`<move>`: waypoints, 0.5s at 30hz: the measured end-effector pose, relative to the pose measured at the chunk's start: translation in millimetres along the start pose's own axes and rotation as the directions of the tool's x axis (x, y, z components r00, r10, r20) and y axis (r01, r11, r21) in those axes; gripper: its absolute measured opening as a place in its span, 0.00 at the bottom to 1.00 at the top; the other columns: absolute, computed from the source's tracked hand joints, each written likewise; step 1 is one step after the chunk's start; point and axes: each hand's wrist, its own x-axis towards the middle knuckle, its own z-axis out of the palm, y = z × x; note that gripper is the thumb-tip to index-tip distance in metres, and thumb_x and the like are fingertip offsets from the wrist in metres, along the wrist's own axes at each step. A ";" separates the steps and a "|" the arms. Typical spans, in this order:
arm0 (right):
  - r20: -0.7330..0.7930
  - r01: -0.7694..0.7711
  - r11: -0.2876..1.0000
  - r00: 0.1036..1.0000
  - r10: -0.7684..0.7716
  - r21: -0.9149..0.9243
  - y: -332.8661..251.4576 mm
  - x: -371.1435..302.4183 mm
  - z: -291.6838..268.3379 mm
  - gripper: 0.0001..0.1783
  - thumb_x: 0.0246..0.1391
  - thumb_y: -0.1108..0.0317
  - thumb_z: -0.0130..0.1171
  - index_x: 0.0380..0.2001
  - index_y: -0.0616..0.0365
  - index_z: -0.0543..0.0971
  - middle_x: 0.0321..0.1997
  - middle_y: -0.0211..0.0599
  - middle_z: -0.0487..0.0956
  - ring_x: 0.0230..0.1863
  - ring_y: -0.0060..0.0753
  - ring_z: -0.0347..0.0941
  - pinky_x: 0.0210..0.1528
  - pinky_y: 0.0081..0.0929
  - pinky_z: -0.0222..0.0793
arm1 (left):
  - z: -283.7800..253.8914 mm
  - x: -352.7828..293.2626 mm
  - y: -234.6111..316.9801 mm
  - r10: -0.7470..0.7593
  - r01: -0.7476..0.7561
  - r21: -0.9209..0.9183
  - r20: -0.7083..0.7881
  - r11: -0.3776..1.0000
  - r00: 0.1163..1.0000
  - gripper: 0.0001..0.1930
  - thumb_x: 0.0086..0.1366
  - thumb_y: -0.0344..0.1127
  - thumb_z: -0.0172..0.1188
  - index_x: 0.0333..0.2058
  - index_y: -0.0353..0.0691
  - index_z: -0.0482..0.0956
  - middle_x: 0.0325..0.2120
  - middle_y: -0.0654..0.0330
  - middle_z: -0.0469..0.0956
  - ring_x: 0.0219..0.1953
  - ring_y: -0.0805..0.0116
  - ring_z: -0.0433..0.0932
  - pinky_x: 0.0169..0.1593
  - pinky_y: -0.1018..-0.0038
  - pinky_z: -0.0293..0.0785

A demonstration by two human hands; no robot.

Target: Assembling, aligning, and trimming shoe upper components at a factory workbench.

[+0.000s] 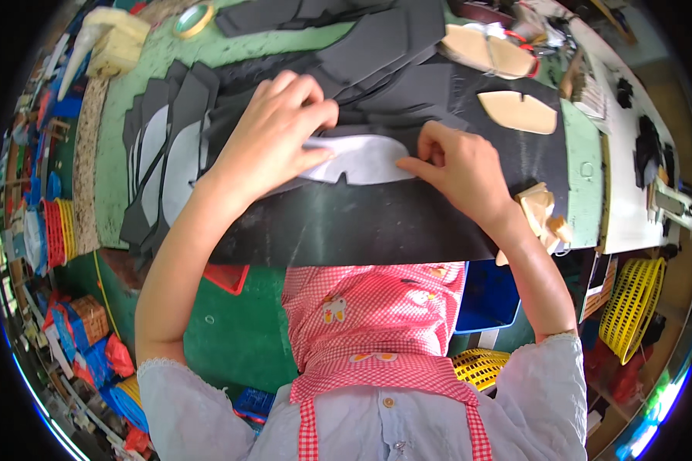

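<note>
A pale grey-white oval piece point(365, 157) with a small notch in its lower edge lies over the black work mat point(346, 230). My left hand point(281, 134) is at its left end, the thumb on the piece and the fingers bent above it. At the right end my right hand point(465, 165) pinches the tip between thumb and curled fingers. Just beyond the piece are overlapping black foam sheets point(369, 50). Left of my left forearm sits a fanned stack of black pieces with pale oval patches point(181, 154).
Beige notched templates point(519, 111) lie at the right of the mat, near crumpled tan scraps point(542, 211). At the far left stand a tape roll point(194, 21) and a yellowish block point(119, 42). A blue bin point(488, 296) and a yellow basket point(632, 307) stand below table height.
</note>
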 end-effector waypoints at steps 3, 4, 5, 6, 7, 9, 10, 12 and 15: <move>-0.042 0.077 0.939 0.997 -0.067 0.334 32.0 -2.0 -16.8 0.10 0.51 0.69 0.70 0.30 0.58 0.78 0.25 0.38 0.78 0.25 0.35 0.76 0.31 0.32 0.73 | -30.0 -18.5 14.0 -0.281 0.319 -0.456 0.152 0.831 0.948 0.14 0.57 0.31 0.70 0.37 0.38 0.75 0.32 0.61 0.74 0.37 0.71 0.77 0.44 0.74 0.72; -0.214 0.093 0.975 0.976 -0.049 0.202 52.5 -4.9 -23.1 0.10 0.50 0.70 0.70 0.31 0.58 0.78 0.26 0.37 0.78 0.27 0.36 0.77 0.33 0.33 0.73 | -33.0 -35.9 4.3 -0.399 0.354 -0.616 0.070 0.704 0.914 0.13 0.59 0.29 0.69 0.38 0.37 0.74 0.32 0.65 0.75 0.40 0.78 0.75 0.44 0.77 0.70; -0.379 0.091 0.993 0.924 -0.056 0.075 68.5 -9.1 -31.4 0.10 0.49 0.71 0.71 0.32 0.58 0.78 0.28 0.37 0.79 0.30 0.36 0.78 0.34 0.33 0.74 | -52.9 -55.9 -6.1 -0.530 0.454 -0.637 0.082 0.623 0.844 0.13 0.60 0.28 0.68 0.39 0.37 0.73 0.34 0.66 0.76 0.40 0.77 0.76 0.45 0.78 0.70; -0.455 0.106 0.982 0.875 -0.166 -0.154 84.1 -8.7 -41.8 0.10 0.49 0.70 0.71 0.32 0.58 0.79 0.31 0.34 0.80 0.36 0.38 0.78 0.39 0.33 0.75 | -70.3 -82.1 -27.3 -0.596 0.521 -0.592 0.084 0.614 0.798 0.14 0.59 0.25 0.67 0.42 0.37 0.73 0.36 0.65 0.76 0.40 0.77 0.75 0.46 0.78 0.71; -0.492 0.117 0.921 0.816 -0.302 -0.371 89.6 -5.1 -47.8 0.11 0.50 0.67 0.70 0.34 0.57 0.80 0.33 0.33 0.81 0.40 0.40 0.78 0.42 0.34 0.74 | -88.5 -106.1 -43.3 -0.703 0.668 -0.473 0.133 0.575 0.699 0.15 0.59 0.26 0.67 0.44 0.37 0.74 0.40 0.62 0.77 0.44 0.69 0.76 0.50 0.73 0.72; -0.500 0.166 0.840 0.738 -0.453 -0.516 110.5 1.0 -51.1 0.10 0.52 0.64 0.68 0.36 0.55 0.82 0.36 0.31 0.82 0.40 0.40 0.78 0.41 0.35 0.74 | -79.0 -112.3 -43.7 -0.456 0.510 0.209 -0.258 0.834 0.852 0.18 0.59 0.26 0.66 0.48 0.39 0.75 0.49 0.56 0.76 0.52 0.58 0.75 0.57 0.65 0.69; -0.512 0.162 0.837 0.726 -0.460 -0.523 118.8 4.1 -49.8 0.10 0.52 0.64 0.68 0.36 0.55 0.82 0.36 0.31 0.82 0.40 0.40 0.78 0.41 0.35 0.74 | -69.4 -104.1 -38.9 -0.449 0.467 0.064 -0.186 0.882 0.874 0.22 0.57 0.28 0.66 0.52 0.40 0.74 0.54 0.54 0.74 0.57 0.53 0.72 0.61 0.62 0.66; -0.431 0.194 0.873 0.809 -0.401 -0.448 131.2 6.8 -48.5 0.09 0.55 0.64 0.66 0.37 0.54 0.83 0.37 0.31 0.83 0.40 0.39 0.78 0.40 0.35 0.74 | -42.6 -73.5 -7.8 -0.362 0.346 -0.166 -0.077 0.923 0.929 0.30 0.56 0.32 0.68 0.59 0.43 0.72 0.62 0.52 0.68 0.67 0.50 0.64 0.69 0.58 0.58; -0.408 0.173 0.904 0.848 -0.339 -0.390 133.1 10.1 -57.7 0.06 0.56 0.66 0.64 0.35 0.54 0.84 0.36 0.30 0.84 0.38 0.39 0.79 0.40 0.34 0.75 | -20.7 -30.3 26.0 -0.132 0.131 -0.048 -0.028 0.990 0.991 0.39 0.54 0.39 0.71 0.65 0.46 0.68 0.70 0.54 0.59 0.74 0.50 0.51 0.74 0.48 0.44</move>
